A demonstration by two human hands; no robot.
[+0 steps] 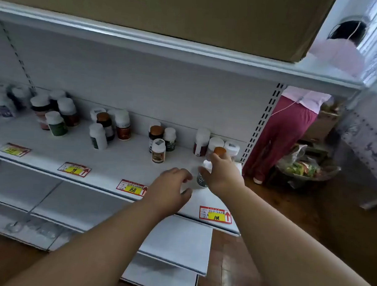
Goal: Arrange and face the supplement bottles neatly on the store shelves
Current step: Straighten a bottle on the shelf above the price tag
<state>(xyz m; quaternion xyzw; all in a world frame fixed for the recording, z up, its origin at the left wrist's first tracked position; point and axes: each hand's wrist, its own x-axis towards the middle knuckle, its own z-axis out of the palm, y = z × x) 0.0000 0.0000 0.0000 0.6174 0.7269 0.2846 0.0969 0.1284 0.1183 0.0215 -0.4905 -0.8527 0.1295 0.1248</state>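
The step in hand looked like facing the rightmost group on the shelf [108,160]. The right hand [222,174] had its grip clamped on a white-capped bottle [202,176] near the front edge, above the 108 tag [215,214]. The left hand [170,185] hovered beside it, fingers loosely curled, holding nothing. Next it probably needed turning label-forward, then setting in line. Four price tags showed; roughly twenty bottles stood in five loose clusters.

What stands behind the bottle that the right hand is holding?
Behind the held bottle stand three white-capped bottles against the shelf's back wall. The right hand also touches an orange cap; its bottle is hidden.
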